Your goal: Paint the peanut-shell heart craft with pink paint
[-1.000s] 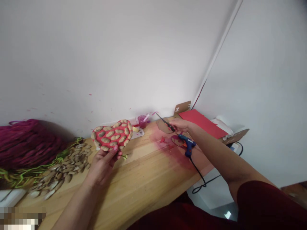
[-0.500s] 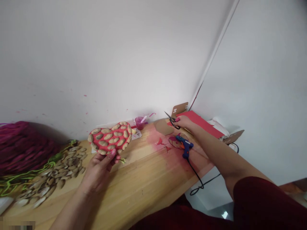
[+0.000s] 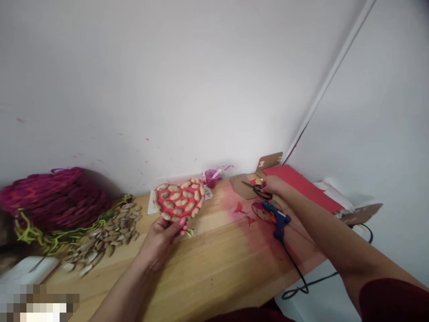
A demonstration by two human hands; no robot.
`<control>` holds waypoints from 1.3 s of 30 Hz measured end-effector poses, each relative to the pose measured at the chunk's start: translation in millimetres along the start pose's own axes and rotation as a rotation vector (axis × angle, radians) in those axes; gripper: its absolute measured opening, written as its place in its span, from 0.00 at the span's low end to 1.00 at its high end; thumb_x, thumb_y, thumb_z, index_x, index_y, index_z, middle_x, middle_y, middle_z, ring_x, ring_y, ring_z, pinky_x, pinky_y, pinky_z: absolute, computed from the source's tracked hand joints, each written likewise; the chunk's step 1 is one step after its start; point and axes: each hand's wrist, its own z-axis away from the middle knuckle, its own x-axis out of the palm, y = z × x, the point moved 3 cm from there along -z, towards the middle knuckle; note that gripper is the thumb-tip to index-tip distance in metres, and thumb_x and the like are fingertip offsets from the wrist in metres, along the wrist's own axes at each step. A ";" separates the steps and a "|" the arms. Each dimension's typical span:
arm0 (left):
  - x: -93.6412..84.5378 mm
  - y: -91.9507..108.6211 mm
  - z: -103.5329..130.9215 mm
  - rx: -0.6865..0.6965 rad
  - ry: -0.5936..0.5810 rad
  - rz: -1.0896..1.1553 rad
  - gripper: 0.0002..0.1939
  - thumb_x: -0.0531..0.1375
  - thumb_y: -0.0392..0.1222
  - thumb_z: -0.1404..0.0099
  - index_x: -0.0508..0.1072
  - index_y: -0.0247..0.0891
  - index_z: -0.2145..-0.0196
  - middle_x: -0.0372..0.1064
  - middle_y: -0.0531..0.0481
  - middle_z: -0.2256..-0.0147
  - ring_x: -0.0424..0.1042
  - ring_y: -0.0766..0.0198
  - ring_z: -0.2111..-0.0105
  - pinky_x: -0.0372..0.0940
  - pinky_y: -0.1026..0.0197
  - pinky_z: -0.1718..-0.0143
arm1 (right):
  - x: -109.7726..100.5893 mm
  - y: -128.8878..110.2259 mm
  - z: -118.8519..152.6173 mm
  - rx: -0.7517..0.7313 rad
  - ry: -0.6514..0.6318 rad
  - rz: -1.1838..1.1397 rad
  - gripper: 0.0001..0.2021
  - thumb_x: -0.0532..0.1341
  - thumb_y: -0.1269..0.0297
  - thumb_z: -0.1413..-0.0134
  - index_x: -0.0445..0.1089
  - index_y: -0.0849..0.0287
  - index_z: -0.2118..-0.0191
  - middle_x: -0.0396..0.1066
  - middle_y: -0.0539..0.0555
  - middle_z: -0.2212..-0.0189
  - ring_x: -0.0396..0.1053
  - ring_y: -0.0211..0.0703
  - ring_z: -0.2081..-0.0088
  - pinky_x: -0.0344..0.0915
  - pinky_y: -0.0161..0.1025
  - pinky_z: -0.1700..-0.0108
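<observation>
A red heart point(image 3: 179, 199) covered with peanut shells is held up over the table by my left hand point(image 3: 164, 237), its thumb on the lower tip. A bit of green yarn pokes out by those fingers. At the back right, my right hand point(image 3: 271, 183) is closed around the handles of dark scissors point(image 3: 256, 188), whose blades point left. Just below that hand lies a blue glue gun point(image 3: 278, 219) with a black cord. Small red scraps point(image 3: 238, 207) and a brown cardboard piece point(image 3: 243, 185) lie left of it.
Peanut shells point(image 3: 112, 232) are heaped on the wooden table point(image 3: 187, 277) at left, beside a magenta yarn bundle point(image 3: 63, 199) and green yarn. A purple cup point(image 3: 211, 178) stands by the wall. Red sheets point(image 3: 304, 188) lie at the back right.
The view has shifted left, so things appear further right. The scissors have come down closer to the table and the glue gun. My left hand still holds the heart.
</observation>
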 end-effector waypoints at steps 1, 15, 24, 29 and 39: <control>1.2 -1.0 0.3 -0.013 -0.004 -0.003 0.29 0.86 0.47 0.67 0.82 0.31 0.70 0.80 0.46 0.72 0.75 0.67 0.75 0.72 0.68 0.74 | -3.2 -5.7 -1.3 0.001 -0.009 -0.043 0.16 0.66 0.55 0.30 0.74 0.59 0.44 0.76 0.58 0.46 0.77 0.48 0.50 0.78 0.49 0.48; 7.3 -7.6 1.3 -0.081 -0.038 0.007 0.34 0.84 0.57 0.64 0.77 0.33 0.69 0.77 0.49 0.76 0.70 0.69 0.80 0.63 0.69 0.81 | 17.1 -150.9 -40.9 -0.073 0.234 -0.630 0.15 0.66 0.54 0.31 0.76 0.61 0.49 0.81 0.56 0.53 0.80 0.44 0.54 0.78 0.48 0.49; 4.7 -12.0 -4.1 -0.065 -0.034 -0.035 0.36 0.84 0.59 0.65 0.75 0.34 0.68 0.78 0.48 0.75 0.70 0.69 0.80 0.64 0.68 0.79 | 12.8 -169.1 -39.9 -0.146 0.262 -0.512 0.10 0.67 0.57 0.32 0.78 0.60 0.55 0.81 0.55 0.54 0.78 0.46 0.52 0.74 0.50 0.44; 4.5 -13.0 -4.5 -0.029 -0.005 -0.068 0.35 0.84 0.57 0.65 0.76 0.35 0.68 0.77 0.50 0.76 0.70 0.70 0.79 0.63 0.68 0.77 | 13.2 -172.2 -36.5 -0.178 0.336 -0.491 0.05 0.67 0.62 0.37 0.81 0.55 0.59 0.84 0.55 0.59 0.78 0.46 0.56 0.69 0.41 0.49; -0.7 -16.4 -5.9 0.030 0.069 -0.145 0.33 0.81 0.65 0.60 0.75 0.35 0.73 0.71 0.52 0.80 0.59 0.73 0.82 0.52 0.68 0.81 | 28.1 -180.8 -33.7 -0.212 0.435 -0.501 0.09 0.65 0.59 0.36 0.82 0.55 0.60 0.84 0.56 0.62 0.78 0.49 0.59 0.68 0.42 0.55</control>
